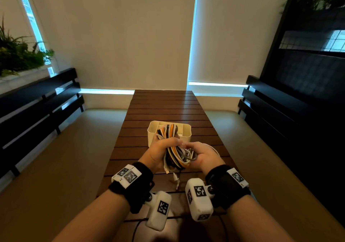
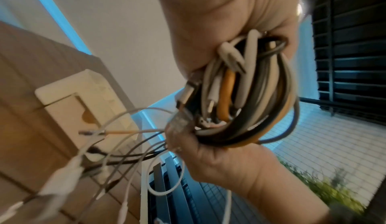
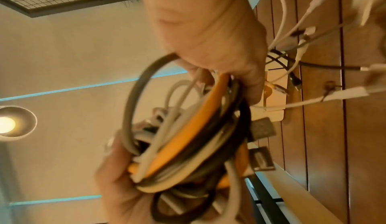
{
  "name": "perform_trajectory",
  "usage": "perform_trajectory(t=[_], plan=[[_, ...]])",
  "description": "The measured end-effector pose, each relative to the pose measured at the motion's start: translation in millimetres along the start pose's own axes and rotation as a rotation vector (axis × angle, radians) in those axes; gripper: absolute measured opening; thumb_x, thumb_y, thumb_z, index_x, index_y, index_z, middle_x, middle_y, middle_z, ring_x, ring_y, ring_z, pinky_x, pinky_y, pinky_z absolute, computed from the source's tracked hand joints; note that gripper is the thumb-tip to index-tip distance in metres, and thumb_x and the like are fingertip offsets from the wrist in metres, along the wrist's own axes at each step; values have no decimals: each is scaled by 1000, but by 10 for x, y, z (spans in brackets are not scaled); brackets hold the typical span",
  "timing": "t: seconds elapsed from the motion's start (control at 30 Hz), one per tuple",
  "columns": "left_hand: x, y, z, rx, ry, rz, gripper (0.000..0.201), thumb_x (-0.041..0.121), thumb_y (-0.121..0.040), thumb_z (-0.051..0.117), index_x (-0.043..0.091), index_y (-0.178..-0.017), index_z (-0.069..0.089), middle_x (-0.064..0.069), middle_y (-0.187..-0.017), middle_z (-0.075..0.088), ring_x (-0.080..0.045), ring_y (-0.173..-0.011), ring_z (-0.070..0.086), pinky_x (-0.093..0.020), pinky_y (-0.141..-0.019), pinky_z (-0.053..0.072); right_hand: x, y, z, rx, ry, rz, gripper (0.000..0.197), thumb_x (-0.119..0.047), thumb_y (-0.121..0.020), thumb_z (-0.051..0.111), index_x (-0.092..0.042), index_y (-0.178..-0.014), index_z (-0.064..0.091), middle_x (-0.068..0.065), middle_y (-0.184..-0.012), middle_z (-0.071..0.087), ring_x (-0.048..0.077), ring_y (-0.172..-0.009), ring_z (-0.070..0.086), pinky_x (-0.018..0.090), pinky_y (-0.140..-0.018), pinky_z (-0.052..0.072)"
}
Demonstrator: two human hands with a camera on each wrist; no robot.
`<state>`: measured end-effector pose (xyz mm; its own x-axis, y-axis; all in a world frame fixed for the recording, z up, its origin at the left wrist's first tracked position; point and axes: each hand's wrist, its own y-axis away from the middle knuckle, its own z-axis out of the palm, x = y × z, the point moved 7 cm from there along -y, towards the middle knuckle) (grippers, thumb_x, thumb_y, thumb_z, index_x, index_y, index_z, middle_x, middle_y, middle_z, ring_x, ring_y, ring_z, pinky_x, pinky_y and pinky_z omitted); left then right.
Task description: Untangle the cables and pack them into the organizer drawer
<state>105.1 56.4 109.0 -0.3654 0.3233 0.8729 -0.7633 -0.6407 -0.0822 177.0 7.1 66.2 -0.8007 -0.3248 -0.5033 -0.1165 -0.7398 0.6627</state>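
Hidden: the cable bundle [image 1: 174,148] covers the middle of the organizer drawer [image 1: 186,133], so its compartments cannot be told apart; both wrist views are blurred, and which plug belongs to which cable is unclear.
Left hand: left hand [image 1: 158,155] has its fingers curled round the bundle, gripping it from 9 o'clock.
Right hand: right hand [image 1: 202,155] has its fingers curled on the bundle's 3 o'clock side, pinching loops.
Cables: round rubbery cords in white, grey, black and orange, coiled in loops above the table [image 1: 166,103]; loose ends with white plugs [image 1: 175,180] dangle at 6 o'clock.
Drawer: cream plastic box with rounded corners, standing on the table at 12 o'clock from the hands.
Table: dark brown wooden slats, slightly glossy.
Wrists: black bands carrying white blocks with black-and-white square markers.
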Motion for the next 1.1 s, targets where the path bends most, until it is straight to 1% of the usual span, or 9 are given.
perform_trajectory(t=[0.1,0.2,0.27,0.47,0.57,0.7,0.8,0.93,1.1], plan=[[-107,24,11,-46,120,-154,11,14,-55,73,8,-60,64,-9,-65,65,-24,-69,66,-40,-81,54,-10,-113,-5,-32,-58,-23,13,-15,-88,56,-3,-87,61,6,-82,61,20,-73,61,38,-85,52],[-55,37,38,-58,252,-149,23,11,-41,84,9,-54,65,-3,-56,64,-17,-58,66,-33,-69,59,4,-70,-22,-96,-40,-56,32,-24,-85,60,5,-76,69,17,-76,68,31,-64,67,46,-63,57],[14,38,-5,-51,312,-108,33,14,-33,91,11,-54,65,-2,-55,63,-15,-55,64,-30,-64,58,-30,-55,-107,-52,-74,-89,27,-21,-82,59,4,-73,66,9,-59,61,23,-51,63,36,-61,59],[-71,133,84,-173,226,-233,27,6,-42,86,11,-57,63,-2,-52,58,-14,-52,62,-28,-61,56,37,-97,-112,23,-82,-97,29,-18,-95,48,-8,-68,44,1,-41,39,11,-28,37,14,-45,36],[-119,184,135,-135,52,-320,11,0,-62,62,7,-55,66,-5,-50,59,-15,-47,61,-26,-54,55,27,-6,-48,5,22,-176,33,-26,-92,56,-8,-64,52,0,-38,40,8,-25,33,15,-31,32],[-230,171,-23,-17,-40,-385,12,5,-67,60,1,-75,67,-11,-66,64,-19,-55,63,-28,-59,56,-64,202,42,10,92,-345,27,-24,-92,56,-10,-70,57,1,-35,48,11,-28,45,16,-34,40],[-258,163,-30,11,-85,-404,21,4,-70,63,3,-90,68,-16,-83,61,-24,-66,62,-34,-67,55,-51,216,115,-53,106,-363,27,-30,-90,58,-5,-89,68,8,-58,68,19,-50,66,25,-47,52],[-161,143,-41,6,-130,-368,18,-8,-78,53,6,-80,65,-11,-70,67,-22,-59,67,-31,-59,58,-63,279,151,-143,217,-353,43,-34,-93,52,-8,-64,71,6,-58,64,17,-52,64,26,-52,54],[140,126,-221,69,-208,-234,22,-12,-78,55,2,-63,63,-13,-59,64,-20,-45,63,-25,-46,52,-272,267,-109,-20,208,-428,32,-29,-96,48,-5,-75,56,5,-67,58,11,-49,57,25,-52,51]])
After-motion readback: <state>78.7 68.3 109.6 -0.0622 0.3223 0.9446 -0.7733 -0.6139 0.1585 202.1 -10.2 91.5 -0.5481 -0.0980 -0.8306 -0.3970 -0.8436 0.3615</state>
